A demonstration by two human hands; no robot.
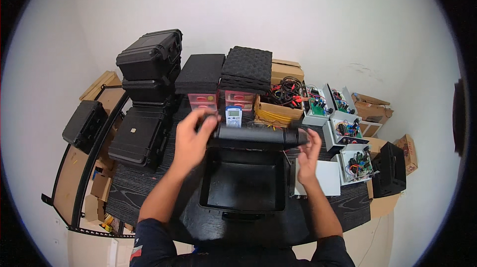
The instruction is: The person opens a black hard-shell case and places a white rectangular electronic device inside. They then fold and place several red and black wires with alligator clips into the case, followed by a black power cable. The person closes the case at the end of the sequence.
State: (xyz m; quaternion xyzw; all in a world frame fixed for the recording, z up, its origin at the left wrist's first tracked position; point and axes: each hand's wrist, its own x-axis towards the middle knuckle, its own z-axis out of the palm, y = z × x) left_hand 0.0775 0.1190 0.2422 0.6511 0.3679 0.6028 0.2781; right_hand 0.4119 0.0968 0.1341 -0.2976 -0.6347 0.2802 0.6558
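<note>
An open black hard case (203,182) stands in front of me, its dark inside bare and its handle toward me. Above its far edge the case lid (258,138) shows nearly edge-on, smeared by motion. My left hand (193,140) is curled at the lid's left end, thumb and fingers around the corner. At the opposite end, the fingers of my right hand (309,156) are bent against the lid's edge. Part of the fingers on both sides is hidden or blurred. Just behind the lid stands a blue-and-white multimeter (233,116).
Black hard cases (139,135) are stacked at the left. Foam sheets (247,68) lie on small drawer units at the back, beside a cardboard box of cables (283,103). Right of the case are a white panel (325,178) and several open circuit-board enclosures (357,162) on the black table (184,222).
</note>
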